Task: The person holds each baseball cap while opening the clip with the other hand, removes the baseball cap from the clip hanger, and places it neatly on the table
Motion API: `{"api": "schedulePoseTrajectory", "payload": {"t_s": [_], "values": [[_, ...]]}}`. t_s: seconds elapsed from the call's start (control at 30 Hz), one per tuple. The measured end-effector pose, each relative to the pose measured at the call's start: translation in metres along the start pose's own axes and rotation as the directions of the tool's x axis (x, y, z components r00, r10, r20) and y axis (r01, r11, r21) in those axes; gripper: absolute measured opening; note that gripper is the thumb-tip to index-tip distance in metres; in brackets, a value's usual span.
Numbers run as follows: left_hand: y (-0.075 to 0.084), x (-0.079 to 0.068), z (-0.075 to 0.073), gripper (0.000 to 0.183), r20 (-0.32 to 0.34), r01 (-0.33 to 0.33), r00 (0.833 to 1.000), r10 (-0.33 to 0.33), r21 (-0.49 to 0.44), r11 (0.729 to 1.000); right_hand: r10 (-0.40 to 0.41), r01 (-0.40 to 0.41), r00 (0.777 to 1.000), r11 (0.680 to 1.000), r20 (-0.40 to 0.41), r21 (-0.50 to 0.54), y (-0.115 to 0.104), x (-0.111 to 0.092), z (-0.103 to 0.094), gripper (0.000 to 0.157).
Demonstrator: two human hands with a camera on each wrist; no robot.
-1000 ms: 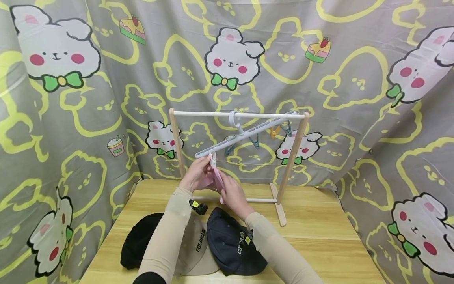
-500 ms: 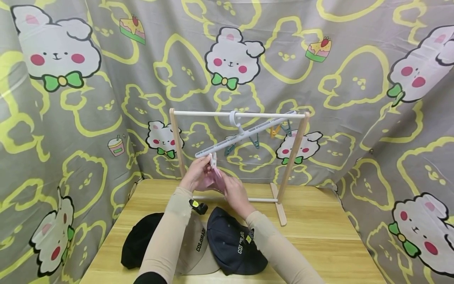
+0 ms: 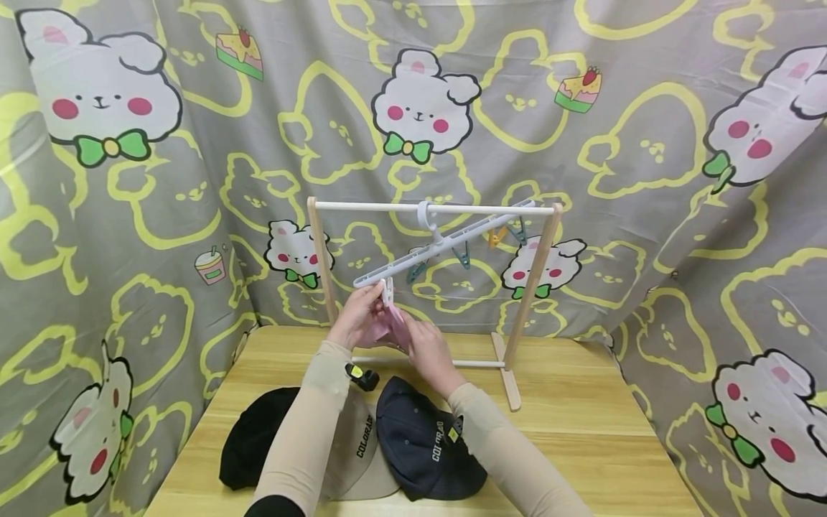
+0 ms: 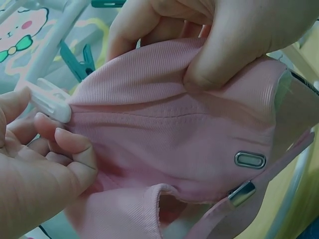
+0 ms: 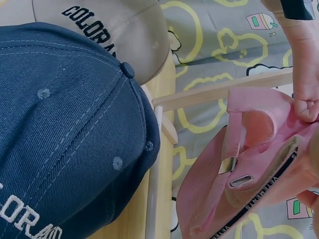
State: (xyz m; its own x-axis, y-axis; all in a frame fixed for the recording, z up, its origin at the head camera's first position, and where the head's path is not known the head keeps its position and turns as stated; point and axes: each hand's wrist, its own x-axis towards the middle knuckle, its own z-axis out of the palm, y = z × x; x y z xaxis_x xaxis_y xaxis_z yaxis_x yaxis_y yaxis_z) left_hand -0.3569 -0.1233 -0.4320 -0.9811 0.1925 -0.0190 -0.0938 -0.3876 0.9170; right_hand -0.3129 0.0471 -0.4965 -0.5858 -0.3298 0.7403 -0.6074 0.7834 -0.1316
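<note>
A pink baseball cap [image 4: 164,107] hangs from a white clothespin [image 4: 50,102] near the low left end of the pale plastic hanger [image 3: 446,243]. My left hand [image 3: 355,316] pinches this clothespin between thumb and fingers, and the pin bites the cap's gathered crown. With my right hand [image 3: 429,352] I pinch the cap's fabric, thumb on the near side and fingers behind it. The cap's back opening, strap, metal buckle [image 4: 242,193] and eyelet show in the left wrist view. In the right wrist view its inner band [image 5: 256,191] with dark lettering faces the camera.
The hanger hangs tilted on a wooden-framed rack [image 3: 545,280], carrying teal clothespins [image 3: 461,255] and an orange one [image 3: 496,237]. Black [image 3: 255,438], beige [image 3: 362,467] and navy [image 3: 416,438] caps lie in front on the wooden table [image 3: 581,445]. A patterned curtain [image 3: 258,129] surrounds it.
My right fingers have shifted a little on the cap's fabric since one second ago. The hanger's raised right end has swung slightly left. My left hand stays at the clothespin.
</note>
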Motion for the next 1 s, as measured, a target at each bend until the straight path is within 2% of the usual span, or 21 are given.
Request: {"api": "schedulePoseTrajectory", "payload": {"t_s": [0.43,0.7,1.0], "values": [[0.0035,0.0011,-0.001,0.026,-0.014,-0.023,1.0,0.022,-0.06,0.998,0.033,-0.033,0.999,0.998,0.002,0.052,-0.0014,0.0013,0.0004,0.063],[0.0033,0.001,-0.001,0.026,-0.017,-0.02,1.0,0.019,-0.042,0.999,0.051,-0.052,0.999,0.997,0.016,0.057,-0.0006,0.0028,-0.002,0.06],[0.0022,0.0015,-0.0007,0.027,-0.011,-0.016,1.0,0.016,-0.059,0.998,0.06,-0.058,0.998,0.997,-0.031,0.05,0.0023,0.0006,-0.003,0.059]]}}
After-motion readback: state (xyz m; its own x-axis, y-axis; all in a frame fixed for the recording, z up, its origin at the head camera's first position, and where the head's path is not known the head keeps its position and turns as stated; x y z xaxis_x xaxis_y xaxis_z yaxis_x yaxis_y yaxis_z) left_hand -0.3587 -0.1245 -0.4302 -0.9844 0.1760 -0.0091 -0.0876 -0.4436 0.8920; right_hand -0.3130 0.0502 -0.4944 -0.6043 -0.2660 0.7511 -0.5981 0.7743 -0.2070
